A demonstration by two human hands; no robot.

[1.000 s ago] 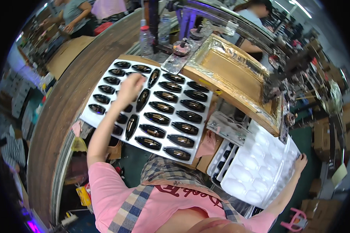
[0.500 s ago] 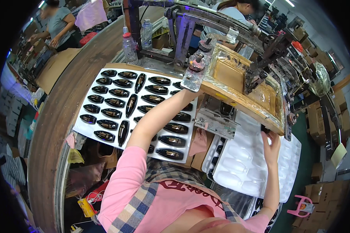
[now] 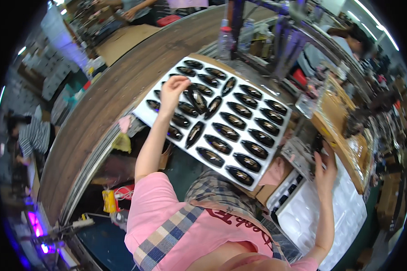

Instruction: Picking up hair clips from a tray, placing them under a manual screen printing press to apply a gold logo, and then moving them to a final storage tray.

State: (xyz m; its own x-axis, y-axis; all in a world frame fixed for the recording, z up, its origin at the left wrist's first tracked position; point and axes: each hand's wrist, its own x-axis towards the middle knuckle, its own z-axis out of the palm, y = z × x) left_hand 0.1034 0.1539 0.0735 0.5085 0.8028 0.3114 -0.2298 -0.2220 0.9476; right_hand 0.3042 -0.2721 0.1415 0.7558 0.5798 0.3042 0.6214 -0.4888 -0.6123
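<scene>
My left hand is over the white tray, its fingertips pinching one end of a glossy black bottle-shaped piece. This piece hangs slantwise above rows of similar black pieces, which have gold print and lie in the tray. On the right, my right hand is beside the metal fixture under a wooden-framed printing screen. Its fingers close on a dark piece, partly hidden and blurred.
White moulded trays are stacked below my right forearm. A pink cloth hangs between the filled tray and the stack. A red-capped bottle stands behind the filled tray. The long wooden bench curves along the left. Other people work farther back.
My left hand has come from beneath the screen frame to the far left part of the tray, carrying a black piece. My right hand has moved up to the fixture. The view has turned left.
</scene>
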